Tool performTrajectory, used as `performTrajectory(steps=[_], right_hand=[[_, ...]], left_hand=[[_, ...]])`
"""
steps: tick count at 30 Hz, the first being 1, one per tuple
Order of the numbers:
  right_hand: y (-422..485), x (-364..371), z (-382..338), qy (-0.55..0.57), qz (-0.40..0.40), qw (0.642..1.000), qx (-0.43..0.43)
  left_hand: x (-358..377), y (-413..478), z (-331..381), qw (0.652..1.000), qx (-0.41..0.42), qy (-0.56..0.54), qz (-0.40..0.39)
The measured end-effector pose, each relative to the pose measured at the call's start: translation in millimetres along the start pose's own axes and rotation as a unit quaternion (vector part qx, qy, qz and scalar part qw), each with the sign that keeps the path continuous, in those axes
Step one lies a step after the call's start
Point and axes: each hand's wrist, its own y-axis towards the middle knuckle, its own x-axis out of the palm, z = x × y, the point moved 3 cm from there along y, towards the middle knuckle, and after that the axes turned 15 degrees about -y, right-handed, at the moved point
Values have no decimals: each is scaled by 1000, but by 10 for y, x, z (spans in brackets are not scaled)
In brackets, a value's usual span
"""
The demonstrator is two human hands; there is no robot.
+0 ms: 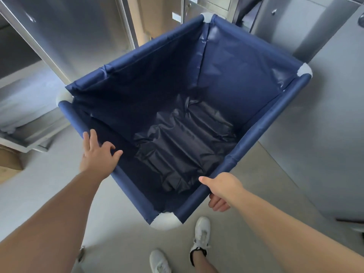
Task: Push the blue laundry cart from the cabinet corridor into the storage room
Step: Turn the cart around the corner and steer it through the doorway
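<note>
The blue laundry cart (262,127) fills the middle of the head view, a square frame with blue fabric walls and white corner joints, turned so one corner points at me. Dark crumpled fabric lies on its bottom. My left hand (98,154) rests on the near left rim bar, palm down with the fingers spread over the edge into the cart. My right hand (222,190) is wrapped around the near right rim bar, thumb on top and fingers curled underneath.
Steel cabinets (291,30) line the right side, close to the cart's far right corner. On the left an open steel cabinet (65,36) holds folded white linen (25,103). A wooden door gap (153,22) lies beyond the cart's far corner. My white shoes (201,235) stand on grey floor.
</note>
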Motion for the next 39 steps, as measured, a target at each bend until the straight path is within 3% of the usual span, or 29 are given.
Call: performTrajectory(steps=[5, 18, 23, 28, 32, 34, 36, 38, 39], right_hand=[[-209, 248, -101, -12, -16, 1000, -4], [-628, 971, -358, -8, -80, 997, 9], [-763, 1334, -532, -9, -117, 993, -1], [-883, 1686, -635, 41, -225, 972, -52], [-895, 1567, -606, -22, -284, 951, -123], [-824, 1317, -573, -34, -211, 966, -144], [-690, 1056, -521, -21, -75, 982, -171], [-591, 832, -431, -51, 66, 972, -218], [-536, 707, -373, -109, 156, 951, -246]], left_hand=[[178, -206, -146, 997, -17, -77, 19], [55, -749, -396, 994, 103, -32, 16], [88, -1108, -348, 982, 157, -85, -53], [295, -1580, -196, 980, 145, -102, -91], [472, -1859, -130, 992, 87, -70, -66], [579, -2041, -88, 997, 65, -27, -37], [659, -2226, -11, 997, 59, 35, 20], [693, -2347, 56, 994, 44, 82, 58], [693, -2348, 40, 993, 24, 84, 73]])
